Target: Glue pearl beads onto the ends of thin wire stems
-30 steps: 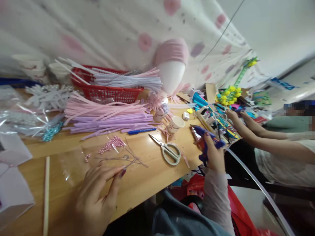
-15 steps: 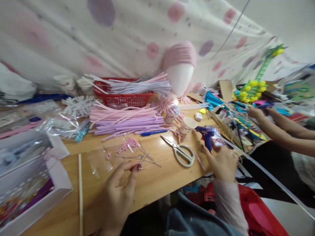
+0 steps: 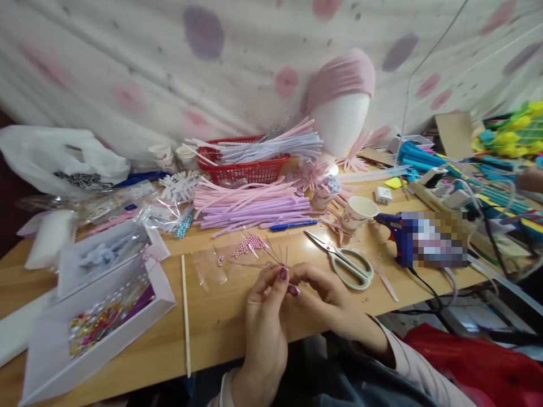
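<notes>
1. Away from the glue gun [image 3: 404,240], which it was holding a second ago, the right hand [image 3: 324,291] has come across to meet the left hand [image 3: 267,311].
2. Thin wires [image 3: 281,262] are in the grip: left thumb and forefinger pinch together on them, ends fanning out beyond the fingertips and some strands running off to the left.
3. Right thumb and forefinger come in just beside that pinch with a narrow gap; whether they clasp the wires cannot be told, since the fingers hide the contact.
4. Just beyond the grip, slightly left, pink beads [image 3: 249,244] lie heaped by a clear plastic bag [image 3: 204,272].
5. Right of the grip lie pale-handled scissors [image 3: 352,268], blades angled away, between the right hand and the glue gun.
6. Past the beads come a blue pen [image 3: 292,225], lilac fuzzy stems [image 3: 258,215], pink fuzzy stems [image 3: 241,199] and a red basket [image 3: 250,172] of pale stems.
7. Beyond the scissors stands a paper cup [image 3: 358,215]; farther off, a white mannequin head [image 3: 339,124] wears a pink cap [image 3: 345,76].
8. Left of the grip lies a wooden stick [image 3: 185,316], then an open white box [image 3: 123,345].
</notes>
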{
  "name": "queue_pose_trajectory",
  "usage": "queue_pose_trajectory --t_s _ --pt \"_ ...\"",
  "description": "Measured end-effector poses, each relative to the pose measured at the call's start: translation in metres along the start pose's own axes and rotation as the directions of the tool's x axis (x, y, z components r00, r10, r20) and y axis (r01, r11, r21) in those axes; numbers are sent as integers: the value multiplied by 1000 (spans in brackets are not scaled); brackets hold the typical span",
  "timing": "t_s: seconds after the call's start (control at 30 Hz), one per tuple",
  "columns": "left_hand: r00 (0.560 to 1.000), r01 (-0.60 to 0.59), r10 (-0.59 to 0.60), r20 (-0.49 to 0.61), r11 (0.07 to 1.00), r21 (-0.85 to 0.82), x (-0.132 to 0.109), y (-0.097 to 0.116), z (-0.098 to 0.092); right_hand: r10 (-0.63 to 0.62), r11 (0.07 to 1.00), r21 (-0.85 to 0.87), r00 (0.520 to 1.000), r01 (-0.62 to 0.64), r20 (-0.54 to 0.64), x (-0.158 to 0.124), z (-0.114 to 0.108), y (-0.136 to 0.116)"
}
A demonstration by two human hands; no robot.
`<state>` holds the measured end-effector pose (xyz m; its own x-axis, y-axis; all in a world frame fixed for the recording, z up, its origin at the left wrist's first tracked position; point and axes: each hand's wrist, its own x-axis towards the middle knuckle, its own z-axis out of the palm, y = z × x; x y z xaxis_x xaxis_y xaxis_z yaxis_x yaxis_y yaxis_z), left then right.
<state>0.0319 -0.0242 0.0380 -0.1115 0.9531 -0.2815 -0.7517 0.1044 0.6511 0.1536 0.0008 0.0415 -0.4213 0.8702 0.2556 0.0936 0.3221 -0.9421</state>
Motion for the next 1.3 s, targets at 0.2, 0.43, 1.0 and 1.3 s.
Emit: queue_pose_trajectory --t_s 0.2,0.43,1.0,1.3 --pt "1000 -8 8 14 1000 -24 5 -8 1 67 962 269 995 -43 -80 -6 9 9" --pt "995 -92 93 -27 995 45 4 -15 -1 111 941 331 989 -74 -96 -8 17 15" --pt "959 -278 280 39 913 297 4 -17 -6 155 939 336 959 -69 -235 -9 21 15" --pt "692 -485 656 302 112 867 13 34 -50 198 955 264 956 -138 -216 -9 19 22"
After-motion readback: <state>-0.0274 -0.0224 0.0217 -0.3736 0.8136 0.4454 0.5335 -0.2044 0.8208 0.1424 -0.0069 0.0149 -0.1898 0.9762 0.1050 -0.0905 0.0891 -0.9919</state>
